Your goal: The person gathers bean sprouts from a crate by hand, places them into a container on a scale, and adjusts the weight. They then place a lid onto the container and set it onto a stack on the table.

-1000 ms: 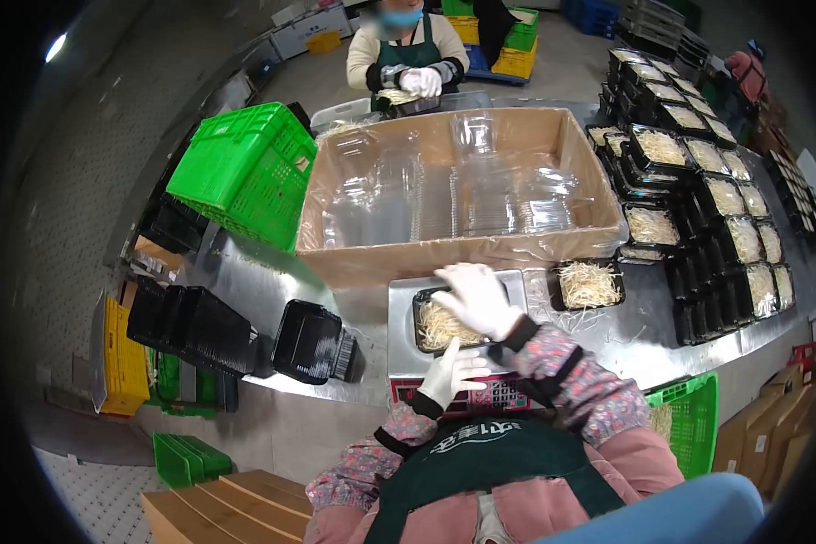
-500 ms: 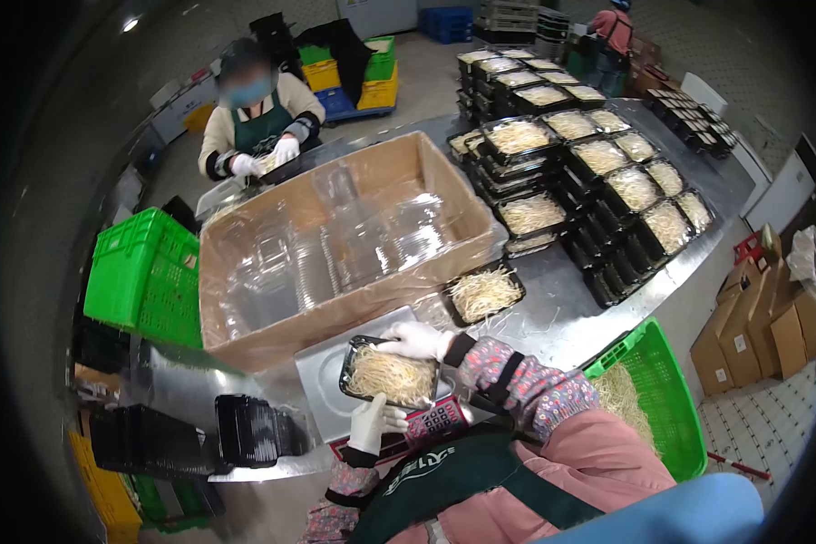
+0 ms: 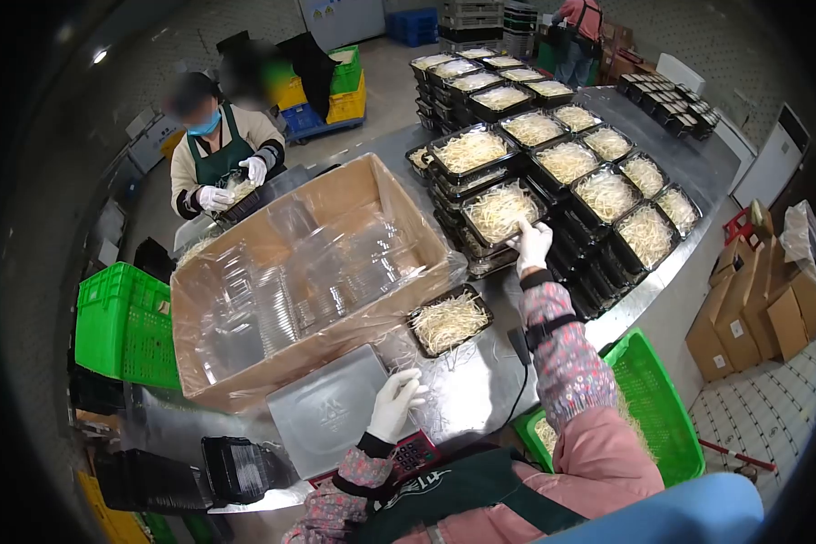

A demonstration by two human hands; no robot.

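My right hand (image 3: pixel 532 245), in a white glove, grips the near right edge of a black tray of bean sprouts (image 3: pixel 497 214). This tray is at the top of the stack nearest the carton, fingers closed on its rim. Over the front right of the weighing scale (image 3: pixel 322 408) my gloved left hand (image 3: pixel 397 402) hangs with fingers apart and nothing in them. The scale's plate is bare, and its red keypad (image 3: pixel 415 451) shows below that hand. An uncovered tray of bean sprouts (image 3: pixel 450 325) sits on the metal table between my hands, loose strands beside it.
A large carton (image 3: pixel 308 349) of clear plastic lids stands left of the stacks. Filled trays (image 3: pixel 607 195) are piled high on the right. Black empty trays (image 3: pixel 236 467) lie at lower left. A green crate (image 3: pixel 666 408) is by my right arm. A co-worker (image 3: pixel 222 159) handles sprouts across the table.
The filled tray has gone from the scale to the stack at upper right, carried by my right hand. My left hand has let go of it and moved slightly right over the scale.
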